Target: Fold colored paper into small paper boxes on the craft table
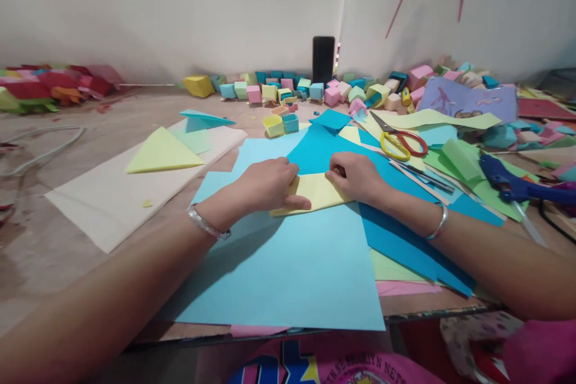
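Note:
A small folded yellow paper [315,192] lies on a large light-blue sheet [292,264] in the middle of the table. My left hand [265,183] presses down on the paper's left part, fingers curled and thumb laid along its lower edge. My right hand [357,177] pinches the paper's right edge with bent fingers. A darker blue sheet [405,234] lies under my right wrist. Both wrists wear a silver bangle.
Red-and-yellow scissors [400,143] and a blue glue gun [513,183] lie to the right among green and blue sheets. Several small folded paper cubes [288,93] line the back by a black phone [323,59]. A yellow triangle [162,153] rests on a cream sheet [103,204] at left.

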`<move>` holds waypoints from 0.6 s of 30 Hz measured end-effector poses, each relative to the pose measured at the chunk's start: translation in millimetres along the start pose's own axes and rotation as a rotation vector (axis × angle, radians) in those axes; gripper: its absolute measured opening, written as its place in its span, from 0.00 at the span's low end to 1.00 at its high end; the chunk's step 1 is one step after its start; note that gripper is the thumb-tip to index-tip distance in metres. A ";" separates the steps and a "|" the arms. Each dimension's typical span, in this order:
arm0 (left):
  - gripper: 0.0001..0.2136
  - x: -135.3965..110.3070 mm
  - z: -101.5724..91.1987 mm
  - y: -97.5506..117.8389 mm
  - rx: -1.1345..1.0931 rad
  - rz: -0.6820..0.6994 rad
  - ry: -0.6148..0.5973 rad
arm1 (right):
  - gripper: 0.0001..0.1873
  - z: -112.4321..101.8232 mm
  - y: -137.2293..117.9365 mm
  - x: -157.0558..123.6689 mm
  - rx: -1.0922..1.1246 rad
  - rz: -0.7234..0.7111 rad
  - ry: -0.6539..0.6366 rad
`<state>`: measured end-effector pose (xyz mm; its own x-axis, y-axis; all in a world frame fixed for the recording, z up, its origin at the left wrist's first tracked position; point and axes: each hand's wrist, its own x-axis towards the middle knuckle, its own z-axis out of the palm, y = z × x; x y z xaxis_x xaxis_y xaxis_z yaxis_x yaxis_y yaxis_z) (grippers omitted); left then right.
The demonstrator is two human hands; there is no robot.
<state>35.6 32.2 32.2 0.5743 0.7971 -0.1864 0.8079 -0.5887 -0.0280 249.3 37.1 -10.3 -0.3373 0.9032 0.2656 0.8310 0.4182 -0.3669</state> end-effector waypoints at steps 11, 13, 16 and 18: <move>0.21 -4.5 -1.5 4.1 -0.129 0.190 0.055 | 0.08 -0.8 0.0 0.1 0.021 0.015 -0.008; 0.19 -2.6 -4.9 5.0 -0.254 0.262 -0.014 | 0.07 -0.6 0.3 0.1 0.024 0.012 -0.003; 0.15 0.9 -8.9 3.3 -0.413 0.298 -0.146 | 0.07 -0.1 0.9 0.4 0.026 0.018 -0.002; 0.10 2.5 -9.9 1.6 -0.444 0.302 -0.162 | 0.07 0.2 1.2 0.8 0.026 0.020 -0.002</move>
<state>39.6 34.5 41.4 0.7898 0.5500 -0.2716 0.6085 -0.6466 0.4600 250.0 38.3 -10.6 -0.3212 0.9116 0.2564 0.8258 0.4022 -0.3954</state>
